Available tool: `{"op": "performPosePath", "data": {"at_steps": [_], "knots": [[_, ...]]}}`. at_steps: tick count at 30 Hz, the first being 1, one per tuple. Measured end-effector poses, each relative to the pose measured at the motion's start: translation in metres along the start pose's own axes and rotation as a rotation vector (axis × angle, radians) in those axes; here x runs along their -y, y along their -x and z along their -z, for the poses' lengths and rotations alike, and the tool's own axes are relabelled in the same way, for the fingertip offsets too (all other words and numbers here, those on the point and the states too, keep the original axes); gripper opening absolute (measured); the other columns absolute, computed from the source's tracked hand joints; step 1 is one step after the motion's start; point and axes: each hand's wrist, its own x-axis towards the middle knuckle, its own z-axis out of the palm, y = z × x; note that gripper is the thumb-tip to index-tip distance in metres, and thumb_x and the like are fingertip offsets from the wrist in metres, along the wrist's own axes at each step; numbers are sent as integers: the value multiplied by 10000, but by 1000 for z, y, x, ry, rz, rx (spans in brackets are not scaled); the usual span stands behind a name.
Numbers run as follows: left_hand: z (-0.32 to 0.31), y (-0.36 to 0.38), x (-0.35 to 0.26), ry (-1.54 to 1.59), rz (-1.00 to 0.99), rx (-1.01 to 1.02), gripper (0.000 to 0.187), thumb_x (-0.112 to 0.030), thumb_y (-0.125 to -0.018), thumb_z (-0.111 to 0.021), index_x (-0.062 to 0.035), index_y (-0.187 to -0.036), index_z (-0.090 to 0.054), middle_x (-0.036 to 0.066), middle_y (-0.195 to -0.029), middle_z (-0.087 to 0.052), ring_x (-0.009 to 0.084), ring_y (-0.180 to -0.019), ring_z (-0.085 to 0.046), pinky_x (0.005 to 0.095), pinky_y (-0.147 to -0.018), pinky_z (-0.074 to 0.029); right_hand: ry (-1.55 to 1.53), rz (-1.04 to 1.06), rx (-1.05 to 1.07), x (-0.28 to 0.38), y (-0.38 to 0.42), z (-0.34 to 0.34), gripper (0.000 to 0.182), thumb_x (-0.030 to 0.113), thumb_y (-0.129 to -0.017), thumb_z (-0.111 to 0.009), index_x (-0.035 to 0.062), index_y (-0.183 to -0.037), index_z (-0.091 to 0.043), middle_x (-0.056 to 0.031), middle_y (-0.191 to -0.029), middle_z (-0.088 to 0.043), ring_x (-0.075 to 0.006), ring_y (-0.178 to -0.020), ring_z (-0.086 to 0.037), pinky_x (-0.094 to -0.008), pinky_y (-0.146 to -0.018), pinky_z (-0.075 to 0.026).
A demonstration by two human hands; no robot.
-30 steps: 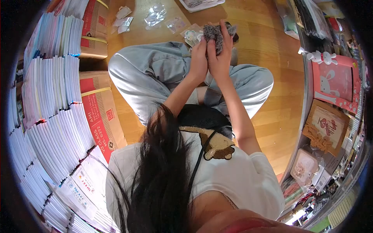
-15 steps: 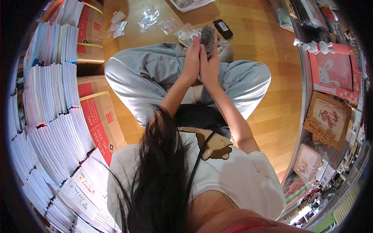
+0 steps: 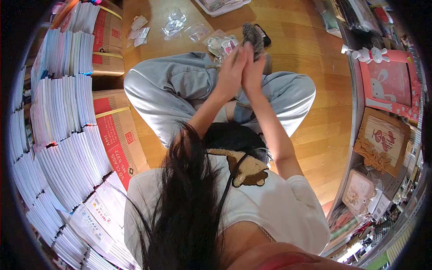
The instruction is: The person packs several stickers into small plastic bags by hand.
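Observation:
A grey fuzzy item (image 3: pixel 253 36) sticks up from between my hands, above my crossed legs. My left hand (image 3: pixel 233 67) and my right hand (image 3: pixel 253 67) are pressed close together round its lower end. Which fingers carry it is hard to make out. Just beyond them on the floor lie clear packets with pale and pink pieces (image 3: pixel 222 44). A black phone-like object (image 3: pixel 266 37) is partly hidden behind the fuzzy item.
More clear packets (image 3: pixel 174 23) and white pieces (image 3: pixel 138 30) lie on the wooden floor (image 3: pixel 324 90). A white tray (image 3: pixel 220 9) is at the top. Cartons (image 3: pixel 118 139) and stacked books (image 3: pixel 63 99) line the left; a shelf with a pink frame (image 3: pixel 389 83) stands right.
Both hands have shifted slightly right with the fuzzy item, which now covers part of the black object. More of the packets with pink pieces shows.

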Motion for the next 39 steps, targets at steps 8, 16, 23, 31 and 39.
{"op": "performPosePath", "data": {"at_steps": [8, 16, 23, 31, 39], "knots": [[-19, 12, 0, -333, -167, 4, 553, -377, -942, -342, 60, -1280, -355, 140, -1212, -482, 174, -1117, -449, 249, -940, -327, -229, -129, -88, 30, -28, 5, 353, 237, -860, -515, -15, -1107, -508, -44, -865, -555, -119, -718, -471, -252, -665, -408], [-6, -22, -8, 238, 81, -62, 534, -453, -928, -327, -13, -1210, -433, 75, -1142, -503, 178, -1048, -473, 306, -910, -371, 114, 398, 102, 13, 9, 0, 360, 47, -808, -520, -27, -1159, -480, -183, -1363, -337, -307, -1257, -334, -345, -1020, -260], [-12, -11, 11, 17, 35, -130, 438, -319, -935, -406, 13, -1219, -434, 57, -1136, -523, 124, -987, -514, 255, -838, -405, -173, -100, -20, 9, -38, 5, 251, 206, -856, -531, -29, -928, -578, -65, -771, -597, -113, -685, -514, -265, -630, -431], [5, -30, 3, 201, 231, -170, 503, -442, -920, -365, -15, -1155, -490, 79, -1094, -539, 183, -976, -511, 313, -878, -394, -54, 240, 41, -8, 22, -10, 379, 107, -842, -505, 5, -1203, -453, -161, -1329, -393, -309, -1207, -402, -331, -998, -300], [-10, -7, 9, -340, 69, -135, 332, -270, -904, -499, 16, -1070, -537, 43, -950, -562, 86, -841, -479, 227, -749, -388, 2, 42, -80, -10, -16, 12, 307, 196, -838, -538, -37, -1038, -536, -201, -979, -590, -345, -873, -566, -365, -794, -434]]}}
